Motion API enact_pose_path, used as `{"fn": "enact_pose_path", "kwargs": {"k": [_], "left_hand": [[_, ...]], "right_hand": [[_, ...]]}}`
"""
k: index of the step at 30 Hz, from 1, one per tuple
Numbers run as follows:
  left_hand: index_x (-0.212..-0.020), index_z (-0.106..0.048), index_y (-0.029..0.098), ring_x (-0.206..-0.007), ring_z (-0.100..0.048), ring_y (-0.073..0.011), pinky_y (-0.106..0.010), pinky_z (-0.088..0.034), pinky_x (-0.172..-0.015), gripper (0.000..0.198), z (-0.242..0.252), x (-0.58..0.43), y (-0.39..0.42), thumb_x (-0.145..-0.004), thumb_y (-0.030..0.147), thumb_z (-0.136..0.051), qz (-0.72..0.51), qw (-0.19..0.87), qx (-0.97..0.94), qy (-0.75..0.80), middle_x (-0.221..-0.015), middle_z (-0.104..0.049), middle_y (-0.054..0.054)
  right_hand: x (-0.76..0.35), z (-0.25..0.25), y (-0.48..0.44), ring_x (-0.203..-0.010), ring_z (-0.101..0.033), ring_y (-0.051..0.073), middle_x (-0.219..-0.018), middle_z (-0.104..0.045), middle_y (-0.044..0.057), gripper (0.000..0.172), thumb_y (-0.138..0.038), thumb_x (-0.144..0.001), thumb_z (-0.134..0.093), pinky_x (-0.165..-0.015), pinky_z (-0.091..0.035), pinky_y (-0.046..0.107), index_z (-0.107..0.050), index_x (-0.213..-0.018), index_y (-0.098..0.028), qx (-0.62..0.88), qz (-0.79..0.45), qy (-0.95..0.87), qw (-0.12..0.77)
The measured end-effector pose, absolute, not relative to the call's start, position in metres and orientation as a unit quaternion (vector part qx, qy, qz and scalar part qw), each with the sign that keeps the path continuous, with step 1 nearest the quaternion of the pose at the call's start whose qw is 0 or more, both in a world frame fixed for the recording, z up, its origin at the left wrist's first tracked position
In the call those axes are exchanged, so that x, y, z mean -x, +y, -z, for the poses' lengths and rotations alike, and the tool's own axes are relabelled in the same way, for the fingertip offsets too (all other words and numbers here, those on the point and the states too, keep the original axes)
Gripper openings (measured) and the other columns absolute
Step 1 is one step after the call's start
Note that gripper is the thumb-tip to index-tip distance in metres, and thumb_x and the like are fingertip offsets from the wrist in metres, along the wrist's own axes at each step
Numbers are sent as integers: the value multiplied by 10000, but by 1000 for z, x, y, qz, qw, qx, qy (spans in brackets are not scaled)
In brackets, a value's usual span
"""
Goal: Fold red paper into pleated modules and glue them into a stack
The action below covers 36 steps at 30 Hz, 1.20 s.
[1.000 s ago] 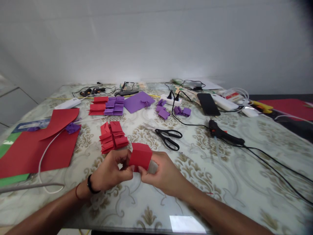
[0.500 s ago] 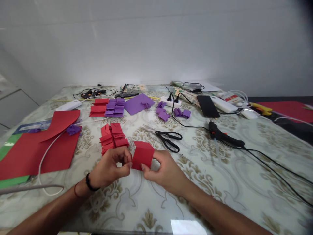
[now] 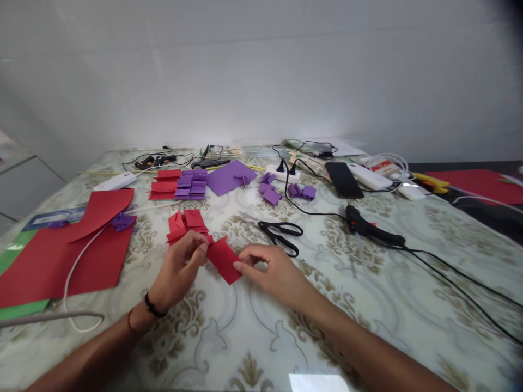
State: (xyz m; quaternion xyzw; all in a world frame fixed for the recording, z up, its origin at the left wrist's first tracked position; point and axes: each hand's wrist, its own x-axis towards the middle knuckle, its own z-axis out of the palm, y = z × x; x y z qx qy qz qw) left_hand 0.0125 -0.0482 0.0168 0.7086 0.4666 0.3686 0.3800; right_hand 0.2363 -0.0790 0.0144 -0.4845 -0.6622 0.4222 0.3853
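A small folded piece of red paper (image 3: 224, 261) is held tilted above the table between my two hands. My left hand (image 3: 180, 267) pinches its upper left corner between thumb and fingertips. On its right edge, the thumb and fingers of my right hand (image 3: 273, 272) are closed. Just behind my left hand lies a group of folded red paper pieces (image 3: 186, 219), partly covered by that hand. Scissors with black handles (image 3: 280, 228) rest on the table beyond my right hand, blades pointing left.
Large red paper sheets (image 3: 93, 261) lie at left, crossed by a white cable. Red and purple folded pieces (image 3: 191, 184) and a purple sheet (image 3: 229, 177) are farther back. A black glue gun (image 3: 376, 227) with its cord, a phone (image 3: 344, 179) and a power strip (image 3: 281, 173) occupy the right.
The red paper has turned from nearly upright to a slant and shifted slightly left. My left hand has moved up and left to its upper corner, while my right hand still grips the right side.
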Motion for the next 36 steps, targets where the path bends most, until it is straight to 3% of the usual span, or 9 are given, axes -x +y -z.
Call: {"fn": "enact_pose_path", "kwargs": {"k": [4, 6, 8, 12, 16, 22, 30, 36], "left_hand": [[-1261, -618, 224, -1099, -680, -226, -362, -556, -949, 336, -17, -15, -51, -950, 339, -673, -355, 357, -773, 386, -1240, -692, -81], [-1309, -622, 246, -1197, -647, -250, -411, -517, -1043, 414, -15, -18, -52, -919, 326, -735, -337, 331, -806, 355, -1271, -692, -82], [-1254, -655, 244, -1227, -633, -256, -426, -496, -1072, 359, -14, -19, -53, -915, 315, -751, -334, 314, -821, 340, -1255, -699, -83], [-1051, -672, 210, -1146, -667, -232, -377, -520, -1009, 137, -13, -18, -53, -937, 270, -718, -344, 318, -818, 334, -1187, -707, -81], [-1010, -667, 208, -889, -704, -179, -295, -550, -831, 64, -15, -16, -54, -956, 242, -674, -322, 333, -807, 366, -952, -736, -21], [-1066, -718, 226, -909, -714, -175, -272, -547, -845, 124, -17, -16, -57, -949, 253, -687, -320, 363, -802, 350, -995, -773, -15], [-908, -735, 186, -725, -648, -138, -245, -482, -701, 123, -21, -18, -63, -969, 227, -637, -279, 380, -826, 310, -813, -738, -8], [-827, -691, 183, -680, -586, -139, -263, -442, -664, 154, -22, -13, -63, -949, 195, -599, -297, 379, -815, 323, -740, -670, 1]], "right_hand": [[-234, -12, -79, -658, -590, 141, -712, -688, -10, 116, -216, -876, -702, -634, -424, 245, -716, -765, -187, 471, -413, -695, 352], [-234, -11, -80, -653, -588, 135, -698, -671, -19, 124, -183, -871, -706, -636, -422, 241, -703, -748, -187, 468, -398, -707, 351], [-234, -12, -80, -655, -590, 132, -697, -661, -25, 126, -162, -867, -711, -650, -428, 240, -695, -744, -187, 460, -386, -716, 356], [-234, -16, -82, -687, -607, 139, -741, -679, -15, 59, -154, -863, -720, -683, -451, 246, -721, -816, -188, 450, -373, -717, 381], [-233, -20, -85, -689, -608, 145, -743, -681, -12, 37, -209, -881, -720, -673, -456, 251, -729, -850, -192, 461, -373, -691, 414], [-232, -21, -87, -711, -604, 148, -750, -674, -10, 67, -225, -897, -681, -691, -460, 260, -725, -855, -197, 453, -388, -677, 431], [-226, -21, -91, -668, -542, 121, -694, -592, -40, 107, -84, -738, -636, -658, -422, 235, -633, -718, -189, 416, -428, -683, 421], [-229, -23, -89, -645, -522, 120, -672, -580, -45, 102, -91, -712, -619, -637, -413, 237, -607, -704, -192, 415, -456, -672, 410]]}}
